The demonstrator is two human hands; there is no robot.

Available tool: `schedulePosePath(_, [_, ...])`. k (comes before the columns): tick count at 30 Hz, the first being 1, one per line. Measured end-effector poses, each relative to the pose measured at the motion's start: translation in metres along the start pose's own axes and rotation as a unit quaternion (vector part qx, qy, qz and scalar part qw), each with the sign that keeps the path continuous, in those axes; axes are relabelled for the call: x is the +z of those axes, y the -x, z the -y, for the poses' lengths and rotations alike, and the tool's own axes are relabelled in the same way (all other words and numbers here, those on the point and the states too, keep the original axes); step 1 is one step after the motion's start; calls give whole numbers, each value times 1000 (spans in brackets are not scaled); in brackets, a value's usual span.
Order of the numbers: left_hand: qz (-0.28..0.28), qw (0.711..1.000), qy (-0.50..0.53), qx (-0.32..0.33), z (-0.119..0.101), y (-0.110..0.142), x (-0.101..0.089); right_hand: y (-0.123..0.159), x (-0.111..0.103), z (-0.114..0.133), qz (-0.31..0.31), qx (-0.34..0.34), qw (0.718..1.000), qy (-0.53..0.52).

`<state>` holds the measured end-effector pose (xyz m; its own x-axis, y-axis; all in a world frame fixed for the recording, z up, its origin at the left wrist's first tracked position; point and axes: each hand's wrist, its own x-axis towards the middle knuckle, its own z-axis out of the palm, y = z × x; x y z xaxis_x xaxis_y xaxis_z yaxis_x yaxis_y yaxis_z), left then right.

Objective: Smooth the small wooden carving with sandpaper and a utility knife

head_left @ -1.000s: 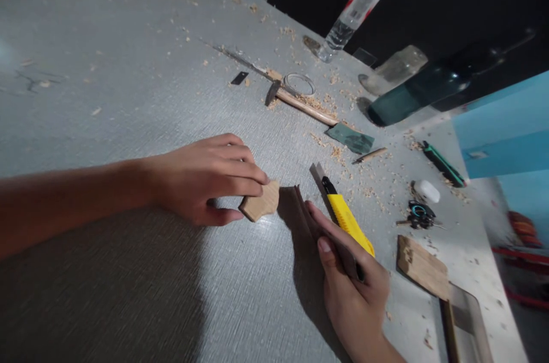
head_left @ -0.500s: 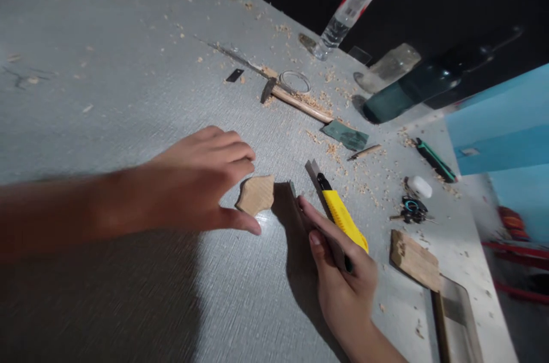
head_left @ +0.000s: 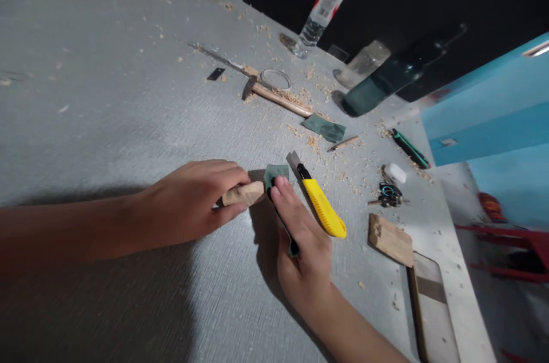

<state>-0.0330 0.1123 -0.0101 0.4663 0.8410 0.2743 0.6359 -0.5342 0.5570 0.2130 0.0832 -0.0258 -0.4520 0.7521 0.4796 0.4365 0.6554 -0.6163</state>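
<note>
Head view: the person's left hand [head_left: 193, 197] is reaching in from the left side, its fingers closing on a small wooden piece [head_left: 244, 194], thumb below, the pale end showing past the fingertips; whether the piece is touching the bench [head_left: 107, 123], one cannot tell. The right hand [head_left: 304, 254] is gripping a curved green sheet [head_left: 278, 166] between thumb and fingers, its upper end fanning out near the wooden piece. Just beside the right hand a yellow cutter [head_left: 321, 206] is lying with its blade out. Farther back a hammer [head_left: 281, 101] is resting among wood shavings [head_left: 315, 143], its handle end meeting a flat green strip [head_left: 325, 127]; a thin wooden stick [head_left: 344, 143] is lying near that. A wire-like ring [head_left: 275, 79] is lying behind the hammer, a small black plate [head_left: 215, 74] to its left. Along the far edge a clear bottle [head_left: 323, 6], a glass [head_left: 369, 60] and a dark bottle [head_left: 381, 83] are standing. Toward the right side a white case [head_left: 395, 173] is sitting near some keys [head_left: 389, 194], and a flat wooden block [head_left: 391, 239] is lying nearer the person.
</note>
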Motion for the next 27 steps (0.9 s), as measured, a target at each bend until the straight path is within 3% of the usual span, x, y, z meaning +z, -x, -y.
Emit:
schedulePosePath(7, [5, 998, -47, 47, -9, 4, 4, 2, 1, 4, 70, -42, 997, 6])
schedulePosePath(12, [-10, 986, -102, 127, -14, 9, 3, 3, 0, 5, 47, -25, 999, 1])
schedulePosePath(18, [5, 993, -57, 103, -4, 11, 5, 6, -2, 15, 81, -107, 991, 31])
schedulePosePath(23, [4, 995, -61, 85, 1, 13, 8, 5, 0, 11, 73, -81, 993, 51])
schedulePosePath(27, [42, 997, -35, 51, 4, 15, 5, 5, -1, 8, 70, -91, 992, 59])
